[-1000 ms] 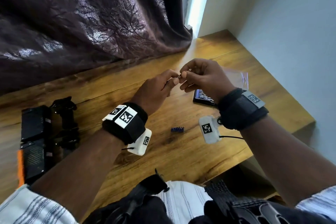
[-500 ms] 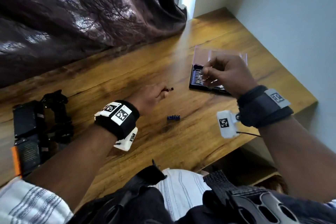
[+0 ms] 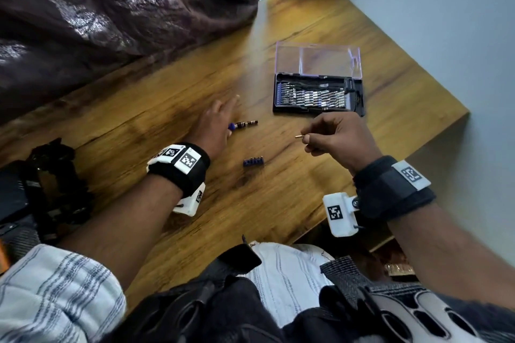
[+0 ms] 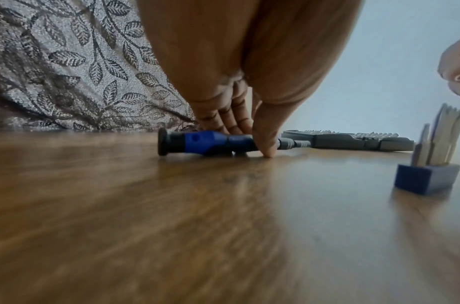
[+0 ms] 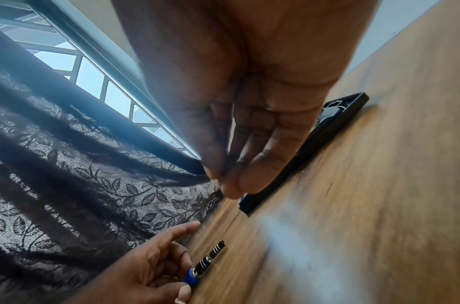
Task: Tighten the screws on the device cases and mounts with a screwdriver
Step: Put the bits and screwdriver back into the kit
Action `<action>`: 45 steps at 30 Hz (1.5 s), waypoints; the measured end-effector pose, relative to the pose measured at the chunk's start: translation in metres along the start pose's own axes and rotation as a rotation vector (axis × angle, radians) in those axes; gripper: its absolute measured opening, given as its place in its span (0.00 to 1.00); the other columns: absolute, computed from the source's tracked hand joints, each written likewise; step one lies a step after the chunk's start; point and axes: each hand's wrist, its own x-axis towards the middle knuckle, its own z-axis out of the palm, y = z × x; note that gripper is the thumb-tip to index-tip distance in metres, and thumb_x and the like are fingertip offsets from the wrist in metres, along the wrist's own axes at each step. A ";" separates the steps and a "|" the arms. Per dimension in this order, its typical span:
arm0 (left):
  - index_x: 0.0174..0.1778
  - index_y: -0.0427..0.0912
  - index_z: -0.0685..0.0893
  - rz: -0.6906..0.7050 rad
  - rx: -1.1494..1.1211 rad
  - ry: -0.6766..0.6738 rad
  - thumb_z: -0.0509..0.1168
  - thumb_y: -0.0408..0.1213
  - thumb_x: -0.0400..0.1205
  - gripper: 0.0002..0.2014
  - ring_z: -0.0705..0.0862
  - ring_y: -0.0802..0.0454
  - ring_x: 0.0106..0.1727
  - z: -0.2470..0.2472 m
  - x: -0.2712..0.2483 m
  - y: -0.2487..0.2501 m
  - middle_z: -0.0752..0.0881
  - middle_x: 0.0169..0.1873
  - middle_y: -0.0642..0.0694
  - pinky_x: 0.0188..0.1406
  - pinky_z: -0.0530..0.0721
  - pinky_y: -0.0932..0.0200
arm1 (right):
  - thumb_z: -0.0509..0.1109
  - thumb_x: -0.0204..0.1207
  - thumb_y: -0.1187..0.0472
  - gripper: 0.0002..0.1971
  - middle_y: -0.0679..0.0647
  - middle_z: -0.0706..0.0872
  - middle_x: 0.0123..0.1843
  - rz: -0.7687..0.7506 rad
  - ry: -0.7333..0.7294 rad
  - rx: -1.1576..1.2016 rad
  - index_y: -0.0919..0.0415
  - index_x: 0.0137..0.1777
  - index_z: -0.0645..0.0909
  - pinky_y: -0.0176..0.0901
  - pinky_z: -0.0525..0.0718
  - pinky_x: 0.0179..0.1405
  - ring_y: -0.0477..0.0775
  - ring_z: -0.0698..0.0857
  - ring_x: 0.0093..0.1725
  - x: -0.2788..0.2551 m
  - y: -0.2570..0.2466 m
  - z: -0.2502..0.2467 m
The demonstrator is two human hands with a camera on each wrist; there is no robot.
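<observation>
A screwdriver point(image 3: 245, 124) with a blue and black handle lies flat on the wooden table point(image 3: 278, 203), its empty socket pointing right. My left hand point(image 3: 225, 120) lies over its handle end with the fingers stretched out. In the left wrist view the thumb point(image 4: 266, 144) touches the table in front of the screwdriver point(image 4: 205, 142) and the fingers sit behind it. My right hand point(image 3: 309, 138) hovers to its right and pinches a small bit point(image 3: 299, 136) between thumb and forefinger. Black device cases point(image 3: 28, 189) sit at the far left.
An open bit case point(image 3: 317, 95) with a clear lid lies behind my right hand. A small blue bit holder point(image 3: 253, 161) stands between my wrists. A dark curtain point(image 3: 111, 22) hangs along the back edge. The table ends close on the right and near sides.
My hands parted. The left lowered the screwdriver to the table and loosened its fingers. The right reached into the bit case and came back towards the screwdriver with a bit.
</observation>
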 end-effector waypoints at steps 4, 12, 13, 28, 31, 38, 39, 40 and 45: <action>0.92 0.53 0.54 0.014 0.006 0.018 0.71 0.22 0.82 0.47 0.79 0.36 0.69 0.001 -0.002 -0.001 0.78 0.72 0.36 0.67 0.80 0.44 | 0.75 0.76 0.74 0.03 0.68 0.90 0.38 -0.007 -0.007 -0.015 0.70 0.47 0.88 0.46 0.90 0.34 0.57 0.90 0.34 -0.008 0.005 0.005; 0.90 0.49 0.64 0.075 0.066 0.084 0.77 0.29 0.79 0.44 0.73 0.36 0.78 -0.011 -0.022 -0.007 0.77 0.77 0.41 0.79 0.72 0.38 | 0.74 0.78 0.74 0.04 0.68 0.90 0.40 -0.005 -0.009 -0.034 0.70 0.48 0.89 0.47 0.90 0.36 0.55 0.90 0.35 -0.015 0.006 0.013; 0.86 0.47 0.72 0.094 0.024 0.126 0.78 0.29 0.78 0.39 0.75 0.37 0.76 -0.012 -0.029 -0.009 0.79 0.74 0.42 0.78 0.72 0.40 | 0.74 0.77 0.74 0.03 0.68 0.91 0.40 -0.005 -0.011 -0.038 0.70 0.48 0.89 0.47 0.90 0.37 0.55 0.90 0.35 -0.016 0.005 0.013; 0.63 0.52 0.83 0.042 0.017 -0.108 0.77 0.48 0.80 0.18 0.78 0.50 0.65 0.012 -0.065 0.023 0.80 0.62 0.51 0.60 0.80 0.52 | 0.73 0.79 0.71 0.05 0.55 0.90 0.38 -0.092 -0.097 -0.222 0.61 0.47 0.87 0.52 0.91 0.41 0.53 0.91 0.37 -0.010 -0.017 0.048; 0.61 0.48 0.83 0.048 0.028 -0.090 0.73 0.44 0.84 0.12 0.80 0.50 0.62 0.012 -0.061 0.027 0.81 0.60 0.50 0.57 0.77 0.55 | 0.71 0.82 0.67 0.04 0.53 0.89 0.39 -0.137 -0.101 -0.258 0.59 0.47 0.86 0.50 0.90 0.40 0.53 0.89 0.38 -0.009 -0.025 0.052; 0.50 0.50 0.86 -0.043 -0.590 0.037 0.75 0.36 0.83 0.06 0.91 0.48 0.45 -0.019 -0.074 0.030 0.92 0.43 0.48 0.49 0.89 0.50 | 0.75 0.81 0.59 0.06 0.52 0.89 0.37 -0.278 -0.051 -0.272 0.61 0.45 0.84 0.53 0.90 0.39 0.48 0.88 0.34 -0.003 -0.064 0.038; 0.50 0.51 0.86 -0.042 -0.671 0.058 0.76 0.34 0.82 0.07 0.91 0.47 0.43 -0.026 -0.076 0.031 0.93 0.42 0.46 0.48 0.89 0.50 | 0.75 0.81 0.62 0.04 0.53 0.88 0.37 -0.301 -0.053 -0.250 0.62 0.46 0.85 0.54 0.90 0.38 0.49 0.89 0.34 -0.002 -0.072 0.034; 0.50 0.50 0.87 -0.038 -0.731 0.076 0.76 0.33 0.82 0.08 0.90 0.49 0.41 -0.034 -0.078 0.033 0.93 0.41 0.46 0.47 0.89 0.51 | 0.74 0.81 0.65 0.03 0.53 0.88 0.37 -0.324 -0.063 -0.222 0.63 0.47 0.85 0.55 0.90 0.38 0.51 0.89 0.34 0.000 -0.082 0.031; 0.53 0.43 0.88 0.017 -0.908 0.174 0.76 0.31 0.82 0.07 0.88 0.55 0.38 -0.066 -0.083 0.046 0.92 0.37 0.47 0.41 0.88 0.56 | 0.68 0.83 0.70 0.05 0.54 0.89 0.39 -0.447 -0.075 -0.227 0.65 0.50 0.86 0.49 0.87 0.39 0.52 0.87 0.38 0.006 -0.126 0.019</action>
